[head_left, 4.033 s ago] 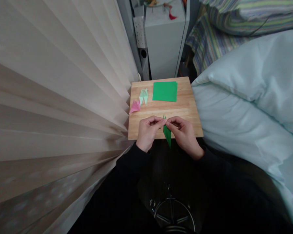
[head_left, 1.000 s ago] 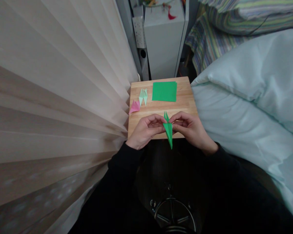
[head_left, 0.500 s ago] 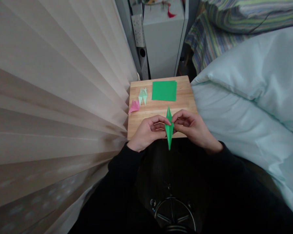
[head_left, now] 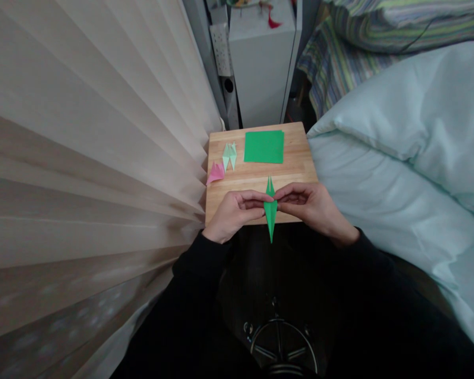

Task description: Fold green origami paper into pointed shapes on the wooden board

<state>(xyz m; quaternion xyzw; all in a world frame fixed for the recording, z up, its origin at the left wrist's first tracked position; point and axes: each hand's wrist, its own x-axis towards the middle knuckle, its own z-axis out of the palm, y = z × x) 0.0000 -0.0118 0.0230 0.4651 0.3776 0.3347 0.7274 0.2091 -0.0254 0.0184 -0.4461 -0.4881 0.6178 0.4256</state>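
Note:
A folded green origami paper point(head_left: 270, 217), long and narrow with two thin points at its far end, is held between both hands over the near edge of the wooden board. My left hand point(head_left: 237, 211) pinches its left side, fingers on top and thumb below. From the other side, my right hand point(head_left: 310, 205) pinches the right edge with thumb and fingertips. Beyond the hands lies a small stack of green paper sheets point(head_left: 264, 147). To its left rest a pale green folded paper piece point(head_left: 229, 156) and a pink folded paper piece point(head_left: 216, 172).
The small wooden board point(head_left: 239, 181) is bordered by a pleated curtain point(head_left: 142, 131) on the left and a pale blue quilt point(head_left: 387, 158) on the right. A white cabinet point(head_left: 258, 79) stands behind it. Striped fabric point(head_left: 339, 63) hangs at the back right.
The green origami paper has turned slightly, so its broad face shows more and its two points look farther apart. Both hands keep their pinch on it, and my right fingers have straightened a little.

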